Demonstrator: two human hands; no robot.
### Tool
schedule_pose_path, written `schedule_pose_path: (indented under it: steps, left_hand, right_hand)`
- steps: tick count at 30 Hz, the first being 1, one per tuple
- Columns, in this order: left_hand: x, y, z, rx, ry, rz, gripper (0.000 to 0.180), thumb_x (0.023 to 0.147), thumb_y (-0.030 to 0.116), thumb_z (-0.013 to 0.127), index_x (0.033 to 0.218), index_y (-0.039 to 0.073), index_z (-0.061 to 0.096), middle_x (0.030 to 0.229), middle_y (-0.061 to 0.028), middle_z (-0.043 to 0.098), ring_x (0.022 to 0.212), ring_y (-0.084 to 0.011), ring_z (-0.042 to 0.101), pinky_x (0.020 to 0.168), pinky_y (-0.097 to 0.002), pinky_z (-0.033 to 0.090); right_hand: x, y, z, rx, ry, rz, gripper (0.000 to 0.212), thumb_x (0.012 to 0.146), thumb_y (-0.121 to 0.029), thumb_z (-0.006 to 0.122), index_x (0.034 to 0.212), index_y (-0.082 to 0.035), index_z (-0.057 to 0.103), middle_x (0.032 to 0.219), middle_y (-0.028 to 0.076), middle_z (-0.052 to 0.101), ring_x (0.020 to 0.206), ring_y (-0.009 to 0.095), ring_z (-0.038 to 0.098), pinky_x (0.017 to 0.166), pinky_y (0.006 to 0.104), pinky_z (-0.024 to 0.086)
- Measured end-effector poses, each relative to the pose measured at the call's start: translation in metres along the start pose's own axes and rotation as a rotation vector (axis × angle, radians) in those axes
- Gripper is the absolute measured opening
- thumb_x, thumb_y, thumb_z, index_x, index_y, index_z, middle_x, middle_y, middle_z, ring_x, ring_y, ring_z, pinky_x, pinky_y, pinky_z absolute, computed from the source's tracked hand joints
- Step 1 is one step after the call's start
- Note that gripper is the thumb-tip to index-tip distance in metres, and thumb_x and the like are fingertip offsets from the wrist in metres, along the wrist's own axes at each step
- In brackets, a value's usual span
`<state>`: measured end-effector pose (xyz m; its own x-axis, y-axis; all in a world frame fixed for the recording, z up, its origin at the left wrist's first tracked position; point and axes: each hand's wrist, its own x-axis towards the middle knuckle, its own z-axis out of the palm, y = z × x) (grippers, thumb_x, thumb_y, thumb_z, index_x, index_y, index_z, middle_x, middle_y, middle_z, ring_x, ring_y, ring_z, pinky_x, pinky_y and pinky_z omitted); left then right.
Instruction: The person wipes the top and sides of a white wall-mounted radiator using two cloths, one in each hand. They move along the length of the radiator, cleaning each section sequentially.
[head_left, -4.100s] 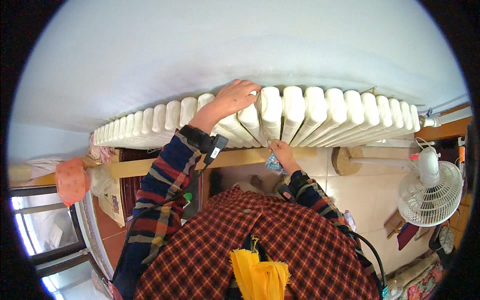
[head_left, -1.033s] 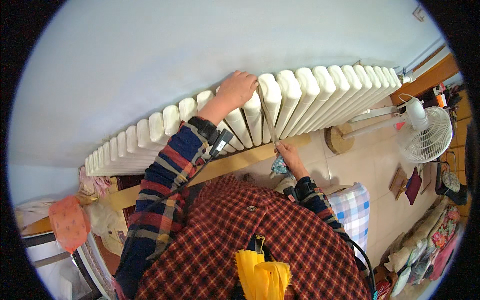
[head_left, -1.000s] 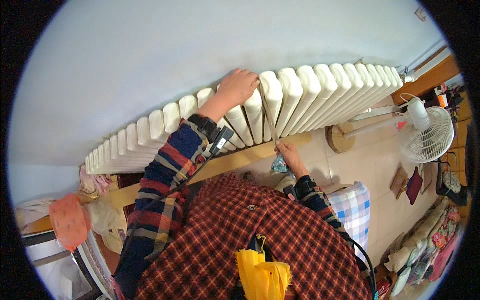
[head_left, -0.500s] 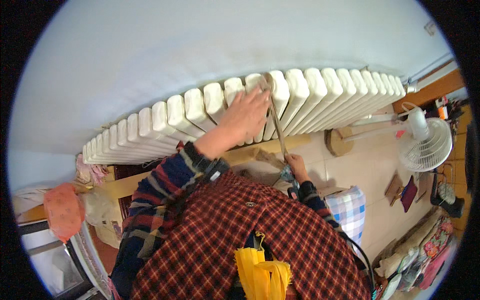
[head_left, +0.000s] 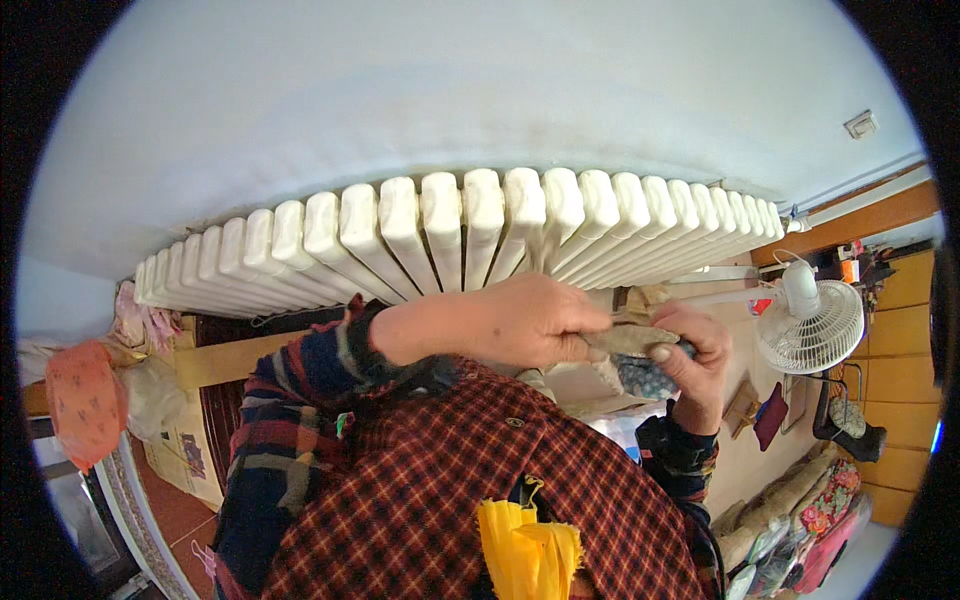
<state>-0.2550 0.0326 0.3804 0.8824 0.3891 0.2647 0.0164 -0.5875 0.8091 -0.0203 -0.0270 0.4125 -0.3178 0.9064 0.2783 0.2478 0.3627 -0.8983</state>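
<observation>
My left hand [head_left: 515,322] reaches across in front of the radiator, its fingers pinched on a greyish-brown cloth [head_left: 630,338]. From the right, my right hand [head_left: 697,355] grips the same cloth with thumb and fingers. A blue, speckled part of the cloth bulges below the thumb of my right hand. Just beyond my left hand, a blurred greyish strip shows against the front of the white ribbed radiator [head_left: 442,215]; whether it joins the cloth is unclear. Both hands are close together, apart from the radiator's top.
A white fan [head_left: 812,325] stands at the right, near folded fabrics [head_left: 835,500]. An orange cloth bundle [head_left: 85,405] and a clear plastic bag [head_left: 155,398] are at the left. Yellow fabric [head_left: 530,550] hangs at my chest. A pale wall [head_left: 400,90] rises behind the radiator.
My left hand has come down off the radiator's top. My right hand has risen to meet it, and the cloth strip that was stretched between them is now bunched in both hands.
</observation>
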Motion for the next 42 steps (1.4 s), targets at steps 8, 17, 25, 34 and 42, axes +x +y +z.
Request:
schedule_pose_path:
  steps: [8, 17, 25, 34, 42]
  left_hand:
    - [0.017, -0.007, -0.026, 0.356, 0.453, -0.199, 0.012, 0.089, 0.023, 0.06, 0.09, 0.013, 0.067, 0.083, -0.0014, 0.06, 0.075, -0.0162, 0.061, 0.059, -0.0316, 0.051]
    - [0.001, -0.12, -0.068, -0.373, 0.979, -0.655, 0.031, 0.094, 0.018, 0.054, 0.122, 0.007, 0.055, 0.108, -0.012, 0.063, 0.083, -0.0205, 0.068, 0.07, -0.033, 0.054]
    - [0.011, -0.143, -0.038, 0.929, 0.287, -0.434, 0.041, 0.09, 0.019, 0.053, 0.129, 0.007, 0.053, 0.128, -0.0121, 0.054, 0.111, -0.0325, 0.052, 0.098, -0.0416, 0.043]
    - [-0.035, -0.089, 0.003, 1.046, 0.248, -0.239, 0.012, 0.078, 0.009, 0.057, 0.089, 0.006, 0.063, 0.102, -0.0114, 0.058, 0.112, -0.0297, 0.05, 0.094, -0.0424, 0.041]
    - [-0.03, -0.091, 0.009, -0.029, 0.204, -0.363, 0.066, 0.083, 0.017, 0.065, 0.143, 0.008, 0.039, 0.137, -0.0128, 0.049, 0.128, -0.0261, 0.045, 0.109, -0.0386, 0.034]
  right_hand:
    - [0.027, 0.085, 0.072, 0.566, -0.413, 0.366, 0.053, 0.077, -0.022, 0.076, 0.122, 0.001, 0.059, 0.107, 0.009, 0.067, 0.096, 0.013, 0.06, 0.086, 0.031, 0.048]
    - [0.046, 0.157, 0.112, 0.443, 0.214, 0.416, 0.064, 0.079, -0.004, 0.062, 0.14, -0.002, 0.044, 0.11, 0.007, 0.064, 0.097, 0.013, 0.059, 0.086, 0.0294, 0.047]
    - [0.062, 0.166, 0.119, -0.065, 0.21, 0.245, 0.056, 0.083, -0.009, 0.057, 0.138, -0.014, 0.05, 0.112, 0.018, 0.065, 0.094, 0.025, 0.064, 0.081, 0.0346, 0.049]
    - [-0.005, 0.189, 0.101, 0.16, -0.051, 0.385, 0.04, 0.082, -0.004, 0.054, 0.121, -0.006, 0.063, 0.1, 0.011, 0.071, 0.089, 0.019, 0.067, 0.079, 0.031, 0.052]
    - [0.029, 0.135, 0.069, 0.498, -0.131, 0.261, 0.032, 0.078, 0.004, 0.055, 0.107, 0.001, 0.066, 0.104, 0.005, 0.068, 0.094, 0.012, 0.062, 0.083, 0.0263, 0.049]
